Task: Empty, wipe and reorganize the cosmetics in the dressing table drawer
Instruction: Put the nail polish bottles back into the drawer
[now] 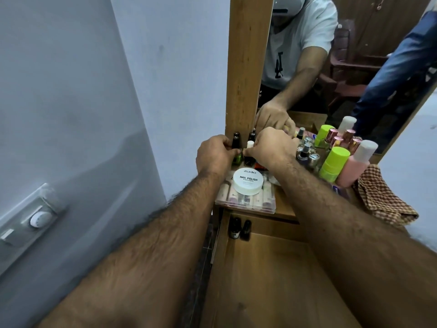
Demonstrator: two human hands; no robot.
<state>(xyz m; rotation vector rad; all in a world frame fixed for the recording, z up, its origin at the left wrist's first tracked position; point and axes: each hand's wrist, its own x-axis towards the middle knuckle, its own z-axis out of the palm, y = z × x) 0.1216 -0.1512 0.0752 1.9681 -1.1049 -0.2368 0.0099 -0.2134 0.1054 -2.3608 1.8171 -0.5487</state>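
Cosmetics stand crowded on the bench [282, 204] at the foot of the mirror [331, 55], from about 12 o'clock to 2 o'clock of the view. At 12 o'clock is a group of small nail polish bottles [236, 143] with dark caps, close to the wooden mirror frame [248, 67]. The left hand [214, 155] has its fingers curled at the green bottle [237, 158] in this group, and its grip seems to pinch that bottle. The right hand [269, 147] is just beside it, its fingers bent down among the bottles near the white-capped one [250, 145]; I cannot tell what its grip holds.

Just below the hands lies a clear box [248, 200] of small tubes, and a white round tub [248, 181] marked "NAIL POLISH" rests on its lid. At 2 o'clock stand small silver-capped bottles [307, 155], two lime-green bottles [333, 164] and a pink bottle [357, 166] with a white cap. A checked cloth [383, 197] lies at the right edge of the bench, touching the pink bottle or very near it.

The drawer [272, 268] is pulled open at 6 o'clock, under the forearms. Two dark bottles [240, 229] stand in its far left corner.
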